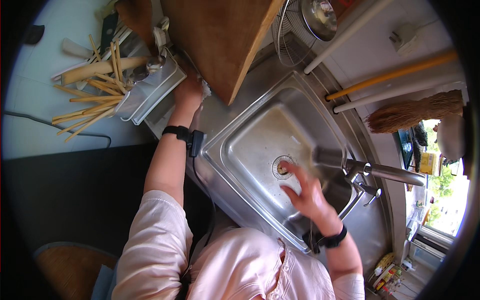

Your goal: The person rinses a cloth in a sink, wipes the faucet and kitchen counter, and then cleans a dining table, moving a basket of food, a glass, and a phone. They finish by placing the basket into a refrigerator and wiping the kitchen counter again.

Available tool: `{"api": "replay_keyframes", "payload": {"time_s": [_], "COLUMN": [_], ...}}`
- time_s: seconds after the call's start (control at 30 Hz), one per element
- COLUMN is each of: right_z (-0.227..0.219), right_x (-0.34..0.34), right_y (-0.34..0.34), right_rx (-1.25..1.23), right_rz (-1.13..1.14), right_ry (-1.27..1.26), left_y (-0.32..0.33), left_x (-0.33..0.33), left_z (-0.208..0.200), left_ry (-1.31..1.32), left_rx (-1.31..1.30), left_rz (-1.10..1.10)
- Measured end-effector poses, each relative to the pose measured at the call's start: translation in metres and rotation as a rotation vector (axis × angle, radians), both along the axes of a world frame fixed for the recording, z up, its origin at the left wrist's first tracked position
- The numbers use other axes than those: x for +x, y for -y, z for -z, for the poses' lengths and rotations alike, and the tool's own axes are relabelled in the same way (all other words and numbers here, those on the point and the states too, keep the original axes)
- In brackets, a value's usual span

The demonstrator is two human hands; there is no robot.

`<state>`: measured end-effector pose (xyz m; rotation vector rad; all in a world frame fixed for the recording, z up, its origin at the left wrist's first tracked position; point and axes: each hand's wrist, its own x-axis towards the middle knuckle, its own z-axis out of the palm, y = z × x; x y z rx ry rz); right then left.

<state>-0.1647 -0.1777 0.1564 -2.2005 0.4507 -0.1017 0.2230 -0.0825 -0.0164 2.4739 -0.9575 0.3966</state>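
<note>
My left hand (188, 95) reaches in between a white utensil holder (150, 92) and a wooden cutting board (210, 35). Its fingers are mostly hidden there, and a crumpled white thing (205, 90), perhaps a cloth, pokes out from under it. Above the stainless steel sink (260, 115) hovers my right hand (310, 197), with thumb and fingers apart and nothing between them. Its fingertips are near the round drain strainer (283, 168), where small pale and greenish scraps lie.
Chopsticks (92, 107) and other utensils stick out of the holder. A faucet (385, 172) arches over the sink's right side. Behind the sink are a wire basket (290, 35), a metal bowl (320, 19), pipes (390, 82) and a straw brush (415, 112). A black cable (202, 185) hangs from my left wrist.
</note>
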Motion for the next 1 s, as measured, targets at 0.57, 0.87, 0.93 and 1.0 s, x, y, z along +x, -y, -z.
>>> {"api": "replay_keyframes", "payload": {"time_s": [0.57, 0.87, 0.93, 1.0], "right_z": [-0.025, -0.019, -0.022, -0.024], "right_x": [0.219, 0.222, 0.222, 0.222], "right_y": [0.013, 0.012, 0.011, 0.01], "right_rx": [-0.003, 0.023, 0.041, 0.057], "right_rz": [0.376, 0.392, 0.406, 0.415], "right_ry": [0.411, 0.447, 0.417, 0.391], "left_y": [0.014, 0.012, 0.009, 0.006], "left_x": [0.028, 0.032, 0.033, 0.032], "left_z": [0.007, 0.014, 0.012, 0.009], "left_ry": [0.02, 0.002, 0.009, 0.026], "left_rx": [-0.349, -0.235, -0.207, -0.176], "left_rz": [-0.17, -0.164, -0.164, -0.164]}}
